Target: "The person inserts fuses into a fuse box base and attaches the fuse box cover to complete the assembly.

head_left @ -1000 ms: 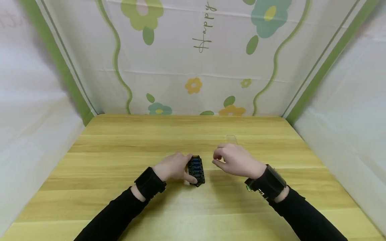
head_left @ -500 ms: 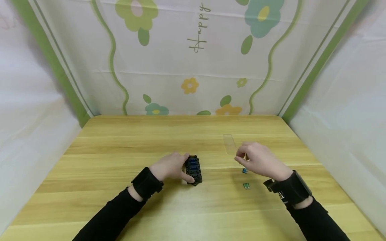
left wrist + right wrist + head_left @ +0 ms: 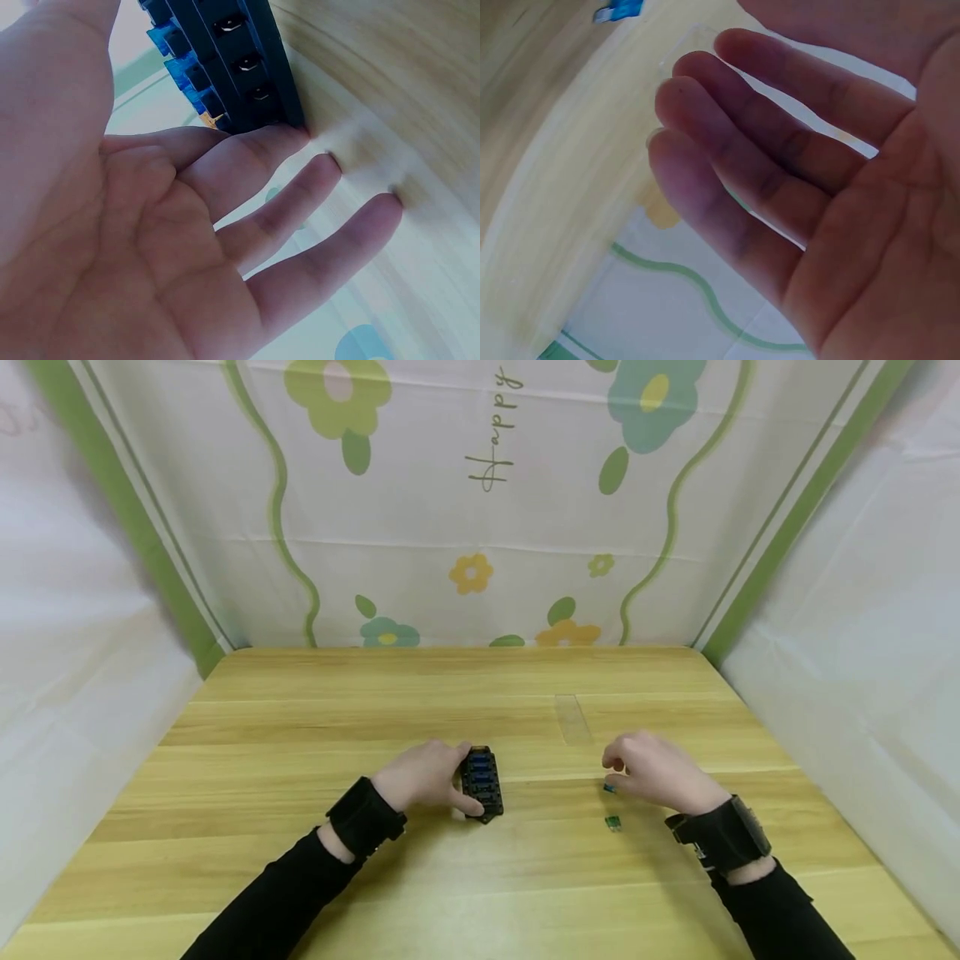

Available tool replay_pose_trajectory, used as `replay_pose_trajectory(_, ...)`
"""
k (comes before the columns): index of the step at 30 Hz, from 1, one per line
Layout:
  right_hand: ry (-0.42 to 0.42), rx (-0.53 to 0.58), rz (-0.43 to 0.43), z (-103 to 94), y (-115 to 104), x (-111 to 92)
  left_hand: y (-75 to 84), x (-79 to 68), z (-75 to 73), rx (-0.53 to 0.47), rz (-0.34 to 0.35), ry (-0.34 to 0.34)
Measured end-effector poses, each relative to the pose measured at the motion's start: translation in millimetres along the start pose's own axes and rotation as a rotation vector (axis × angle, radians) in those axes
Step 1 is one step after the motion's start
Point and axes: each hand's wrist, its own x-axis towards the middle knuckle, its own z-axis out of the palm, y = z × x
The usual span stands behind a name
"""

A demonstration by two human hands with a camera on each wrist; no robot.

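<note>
My left hand (image 3: 423,777) grips a black fuse block (image 3: 482,783) on the table, thumb at its near end and a fingertip at its far end. Blue blade fuses (image 3: 178,73) and an orange one at the end sit along the block in the left wrist view. To the right, my right hand (image 3: 660,768) hovers low with loosely bent fingers holding nothing. Just below its fingertips lies a loose blue blade fuse (image 3: 609,788), apart from the fingers in the right wrist view. A green blade fuse (image 3: 613,823) lies nearer to me.
A clear rectangular plastic cover (image 3: 572,720) lies flat beyond the right hand. The wooden table (image 3: 360,693) ends at the back against a flowered cloth (image 3: 420,510), and white cloth hangs at both sides.
My right hand has moved right, away from the fuse block, then down beside the blue fuse. Both loose fuses have come into view. The left hand keeps its grip on the block.
</note>
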Motion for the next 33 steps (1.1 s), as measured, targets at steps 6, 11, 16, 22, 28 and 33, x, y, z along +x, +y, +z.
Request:
replay_pose_trajectory(6, -0.032, 0.028, 0.041, 7.5, 2, 3, 0.5, -0.8, -1.4, -0.002, 0.005, 0.007)
replay_pose_trajectory(11, -0.053, 0.053, 0.055, 9.4, 2, 4, -0.5, 1.7, -0.7, 0.025, 0.004, 0.015)
replay_pose_trajectory(16, -0.042, 0.068, 0.024, 12.9, 3, 3, -0.4, 1.6, -0.7, 0.03, 0.005, 0.014)
replay_pose_trajectory(22, -0.034, 0.076, 0.02, 15.3, 2, 1, 1.3, 0.4, -0.9, 0.021, 0.006, 0.008)
replay_pose_trajectory(28, -0.044, 0.074, 0.029, 18.5, 3, 1, 0.4, 0.7, -0.2, 0.034, 0.004, 0.013)
replay_pose_trajectory(33, -0.055, 0.085, 0.035, 19.8, 4, 2, 0.8, 1.6, -0.7, 0.036, -0.001, 0.007)
